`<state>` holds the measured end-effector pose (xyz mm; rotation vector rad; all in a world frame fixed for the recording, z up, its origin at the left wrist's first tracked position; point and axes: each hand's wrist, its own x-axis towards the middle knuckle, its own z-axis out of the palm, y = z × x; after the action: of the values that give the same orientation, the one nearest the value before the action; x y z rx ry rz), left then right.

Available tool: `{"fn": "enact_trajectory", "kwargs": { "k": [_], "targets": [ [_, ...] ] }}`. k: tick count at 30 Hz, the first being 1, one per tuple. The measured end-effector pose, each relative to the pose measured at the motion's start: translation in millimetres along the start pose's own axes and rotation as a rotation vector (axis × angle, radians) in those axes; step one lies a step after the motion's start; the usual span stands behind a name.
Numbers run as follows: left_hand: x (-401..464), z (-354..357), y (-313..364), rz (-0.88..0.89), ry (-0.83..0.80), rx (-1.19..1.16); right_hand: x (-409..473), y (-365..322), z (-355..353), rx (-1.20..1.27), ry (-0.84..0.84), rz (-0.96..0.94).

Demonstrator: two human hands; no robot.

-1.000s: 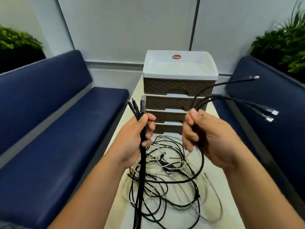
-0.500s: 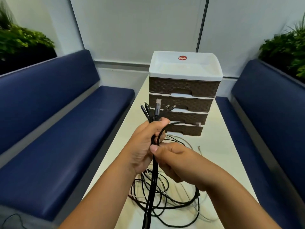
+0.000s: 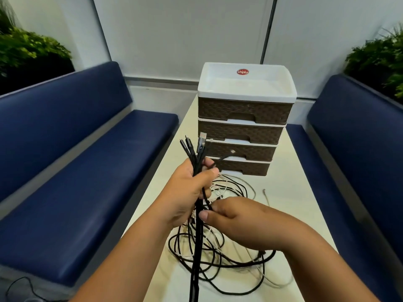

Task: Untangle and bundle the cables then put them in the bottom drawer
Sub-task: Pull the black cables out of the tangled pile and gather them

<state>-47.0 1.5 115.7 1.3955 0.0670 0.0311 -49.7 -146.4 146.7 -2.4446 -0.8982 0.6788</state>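
Note:
My left hand (image 3: 189, 192) grips a bunch of black cables (image 3: 197, 240) upright above the table, their plugs fanning out over my fist. Just below it, my right hand (image 3: 242, 221) pinches the same black strands between thumb and fingers. The strands hang straight down past the table's near edge. A loose tangle of black and white cables (image 3: 220, 256) lies on the table under both hands. Beyond it stands a brown drawer unit (image 3: 244, 127) with a white top; its bottom drawer (image 3: 242, 167) looks closed.
The white table (image 3: 290, 192) is narrow and runs between two blue benches, the left bench (image 3: 76, 182) and the right bench (image 3: 357, 160). A single white cable end (image 3: 266, 195) lies right of the tangle. Green plants sit behind both benches. A thin black wire lies on the floor at bottom left.
My right hand brought its black cable ends across to my left hand, which now grips them all in one bunch. My right hand then slid down the strands below my left fist.

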Motion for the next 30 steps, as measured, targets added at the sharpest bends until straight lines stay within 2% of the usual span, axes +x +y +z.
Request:
{"fn": "enact_trajectory", "kwargs": {
  "k": [5,7,10,13,15,17,20,22,24,27,30],
  "targets": [
    [10.8,-4.2,-6.5,-0.043,0.118,-0.224,10.1,3.0,15.7,-0.228,0.332,0.067],
    [12.9,-5.2,-7.6,-0.035,0.153,-0.276,14.9,6.9,25.9,-0.236,0.399,0.058],
    [15.9,-9.6,-4.2,-0.055,0.128,-0.477,23.4,9.8,50.8,-0.019,0.408,-0.020],
    [19.3,-23.9,14.2,-0.065,0.014,-0.676,38.3,31.1,84.3,0.494,0.371,-0.064],
    [23.7,-39.2,31.3,-0.013,-0.017,-0.737,42.1,54.7,100.6,0.727,0.247,-0.028],
    [25.3,-53.1,50.7,0.048,-0.014,-0.712,39.6,78.6,109.1,0.711,0.159,0.016],
    [26.3,-63.7,70.1,0.091,0.048,-0.634,36.4,107.8,108.0,0.501,0.119,0.059],
    [27.8,-66.4,71.8,0.080,0.120,-0.583,35.4,118.4,97.0,0.358,0.138,0.104],
    [29.9,-68.9,67.0,0.051,0.186,-0.487,32.7,116.5,74.6,0.322,0.196,0.152],
    [32.0,-71.3,53.3,-0.028,0.193,-0.268,26.8,91.0,24.6,0.626,0.413,0.114],
    [28.1,-63.0,38.0,-0.100,0.016,0.030,19.2,50.1,-24.7,0.810,0.640,-0.095]
  ]
}}
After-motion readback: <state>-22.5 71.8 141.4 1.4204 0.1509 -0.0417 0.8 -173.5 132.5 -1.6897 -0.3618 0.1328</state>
